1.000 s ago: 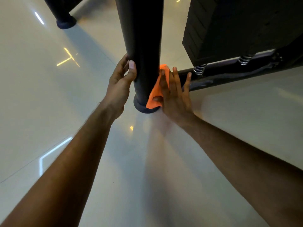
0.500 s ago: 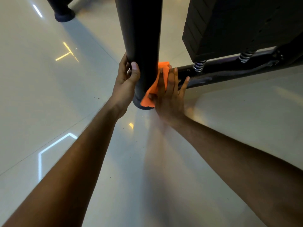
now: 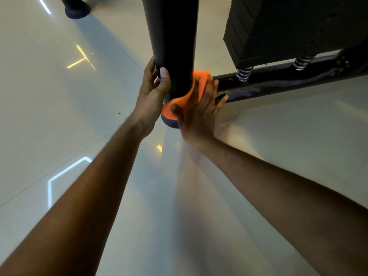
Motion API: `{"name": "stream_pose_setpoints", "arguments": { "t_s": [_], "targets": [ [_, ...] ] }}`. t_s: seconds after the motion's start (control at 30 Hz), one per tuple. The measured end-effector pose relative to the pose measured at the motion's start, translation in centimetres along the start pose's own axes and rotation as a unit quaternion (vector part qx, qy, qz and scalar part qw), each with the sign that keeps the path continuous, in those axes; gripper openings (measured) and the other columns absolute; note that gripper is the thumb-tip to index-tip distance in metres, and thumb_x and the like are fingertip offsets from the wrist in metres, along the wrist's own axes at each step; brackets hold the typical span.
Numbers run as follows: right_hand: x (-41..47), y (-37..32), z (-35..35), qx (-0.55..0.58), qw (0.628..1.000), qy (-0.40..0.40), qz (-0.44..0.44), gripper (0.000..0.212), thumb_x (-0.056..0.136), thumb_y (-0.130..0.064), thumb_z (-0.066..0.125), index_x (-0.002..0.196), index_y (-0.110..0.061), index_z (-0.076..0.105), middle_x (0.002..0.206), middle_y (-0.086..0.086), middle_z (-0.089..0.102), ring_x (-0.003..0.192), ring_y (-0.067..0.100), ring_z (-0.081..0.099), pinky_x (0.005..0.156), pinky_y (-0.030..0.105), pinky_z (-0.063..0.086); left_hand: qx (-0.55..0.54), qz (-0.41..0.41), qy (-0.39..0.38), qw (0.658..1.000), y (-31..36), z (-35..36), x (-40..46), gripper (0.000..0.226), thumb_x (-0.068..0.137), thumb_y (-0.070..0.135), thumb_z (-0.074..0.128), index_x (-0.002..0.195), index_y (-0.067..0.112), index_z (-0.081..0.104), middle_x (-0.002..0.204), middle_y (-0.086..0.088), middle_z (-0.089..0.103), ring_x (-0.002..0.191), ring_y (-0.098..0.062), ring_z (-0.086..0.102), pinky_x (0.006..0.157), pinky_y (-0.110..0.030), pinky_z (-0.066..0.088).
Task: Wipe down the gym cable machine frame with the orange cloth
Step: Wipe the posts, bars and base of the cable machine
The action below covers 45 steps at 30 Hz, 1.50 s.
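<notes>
Both hands at frame centre: my left hand grips the black post; my right hand, fingers straight, presses the orange cloth against its lower edge; bare floor lies left.

Hands: 2, left hand and right hand
Orange cloth: 1
Upright posts: 1
Weight stacks: 1
Springs: 2
Rubber feet: 2

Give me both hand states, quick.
Left hand: grips the black upright post, thumb in front.
Right hand: open, straight fingers pressing the orange cloth against the post.
</notes>
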State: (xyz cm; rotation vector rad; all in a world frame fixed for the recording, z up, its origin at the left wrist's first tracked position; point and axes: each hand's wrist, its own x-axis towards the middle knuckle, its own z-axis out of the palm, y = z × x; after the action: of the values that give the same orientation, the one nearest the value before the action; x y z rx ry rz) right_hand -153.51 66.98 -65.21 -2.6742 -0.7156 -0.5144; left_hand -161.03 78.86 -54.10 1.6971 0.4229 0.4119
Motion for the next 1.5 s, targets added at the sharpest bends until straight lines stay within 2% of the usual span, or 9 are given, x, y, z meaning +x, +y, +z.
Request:
{"name": "stream_pose_setpoints", "arguments": {
  "t_s": [0.23, 0.43, 0.57, 0.73, 0.83, 0.97, 1.2, 1.33, 1.5],
  "targets": [
    [0.2, 3.5, 1.0, -0.091, 0.99, -0.005, -0.104, 0.115, 0.095, -0.079, 0.056, 0.17, -0.008, 0.004, 0.176, 0.027, 0.015, 0.164, 0.047, 0.017, 0.13, 0.072, 0.012, -0.013, -0.002, -0.005, 1.0, -0.3, -0.3, 0.1, 0.063, 0.11, 0.055, 0.043, 0.168, 0.035, 0.027, 0.167, 0.013, 0.043, 0.152, -0.009, 0.044, 0.121, -0.033, 0.046],
    [1.0, 0.5, -0.8, 0.066, 0.997, 0.009, -0.038, 0.096, 0.107, -0.072, 0.036, 0.17, -0.002, 0.02, 0.176, 0.026, 0.02, 0.164, 0.046, 0.017, 0.131, 0.069, 0.008, -0.014, -0.002, 0.009, 1.0, -0.2, 0.3, -0.1, 0.052, 0.117, 0.044, 0.036, 0.166, 0.03, 0.029, 0.164, 0.012, 0.045, 0.134, 0.006, 0.054, 0.094, -0.008, 0.051],
    [1.7, 4.0, -1.4, 0.015, 0.99, -0.019, -0.139, 0.093, 0.104, -0.059, 0.06, 0.172, -0.009, 0.019, 0.177, 0.021, 0.021, 0.164, 0.043, 0.019, 0.132, 0.064, 0.008, -0.013, -0.015, 0.011, 1.0, -1.4, 0.6, -0.9, 0.065, 0.111, 0.05, 0.049, 0.168, 0.034, 0.024, 0.168, 0.011, 0.041, 0.149, -0.003, 0.046, 0.115, -0.024, 0.049],
    [3.2, 7.4, -5.2, 0.111, 0.985, -0.045, -0.124, 0.061, 0.109, -0.037, 0.058, 0.166, -0.03, 0.036, 0.171, 0.008, 0.029, 0.155, 0.034, 0.036, 0.109, 0.054, 0.055, -0.001, -0.024, 0.034, 0.999, -2.3, 1.4, -2.1, 0.071, 0.109, 0.049, 0.058, 0.169, 0.04, 0.021, 0.167, 0.02, 0.035, 0.156, -0.008, 0.036, 0.126, -0.038, 0.039],
    [3.9, 8.4, -6.7, 0.037, 0.996, 0.015, -0.086, 0.069, 0.108, -0.037, 0.06, 0.169, -0.018, 0.034, 0.171, 0.02, 0.032, 0.155, 0.042, 0.036, 0.122, 0.055, 0.04, 0.013, -0.017, 0.067, 0.998, -2.1, 2.4, -2.2, 0.071, 0.109, 0.046, 0.061, 0.167, 0.039, 0.021, 0.166, 0.016, 0.037, 0.155, -0.011, 0.038, 0.126, -0.038, 0.04],
    [3.1, 8.8, -5.4, 0.018, 0.981, -0.076, -0.18, 0.079, 0.113, -0.063, 0.022, 0.173, -0.012, 0.016, 0.18, 0.021, 0.007, 0.166, 0.044, 0.002, 0.135, 0.059, 0.003, 0.018, -0.009, 0.095, 0.995, -2.4, 3.3, -2.2, 0.073, 0.107, 0.047, 0.061, 0.167, 0.037, 0.021, 0.167, 0.012, 0.037, 0.153, -0.011, 0.04, 0.125, -0.039, 0.041],
    [2.4, 6.7, -4.1, 0.056, 0.97, -0.037, -0.234, 0.062, 0.117, -0.045, 0.03, 0.17, -0.013, 0.03, 0.177, 0.016, 0.025, 0.166, 0.04, 0.015, 0.133, 0.061, 0.015, 0.005, 0.004, 0.106, 0.994, -2.6, 3.8, -2.2, 0.071, 0.111, 0.038, 0.06, 0.168, 0.032, 0.019, 0.157, 0.017, 0.042, 0.142, -0.001, 0.046, 0.101, -0.006, 0.045],
    [3.9, 10.5, -4.1, 0.057, 0.985, 0.013, -0.165, 0.055, 0.118, -0.038, 0.038, 0.168, -0.015, 0.036, 0.175, 0.018, 0.03, 0.164, 0.039, 0.024, 0.131, 0.056, 0.022, -0.004, 0.001, 0.095, 0.995, -2.3, 3.7, -2.2, 0.071, 0.112, 0.037, 0.058, 0.169, 0.032, 0.015, 0.156, 0.017, 0.039, 0.146, -0.007, 0.042, 0.093, 0.0, 0.045],
    [2.3, 3.4, -3.2, 0.157, 0.979, -0.02, -0.127, 0.052, 0.117, -0.032, 0.042, 0.164, -0.011, 0.042, 0.176, 0.012, 0.031, 0.166, 0.039, 0.015, 0.134, 0.059, 0.011, -0.003, -0.001, 0.098, 0.995, -2.8, 3.6, -2.1, 0.07, 0.111, 0.039, 0.059, 0.167, 0.036, 0.018, 0.147, 0.031, 0.041, 0.139, 0.0, 0.047, 0.096, -0.003, 0.045]
  ]
}}
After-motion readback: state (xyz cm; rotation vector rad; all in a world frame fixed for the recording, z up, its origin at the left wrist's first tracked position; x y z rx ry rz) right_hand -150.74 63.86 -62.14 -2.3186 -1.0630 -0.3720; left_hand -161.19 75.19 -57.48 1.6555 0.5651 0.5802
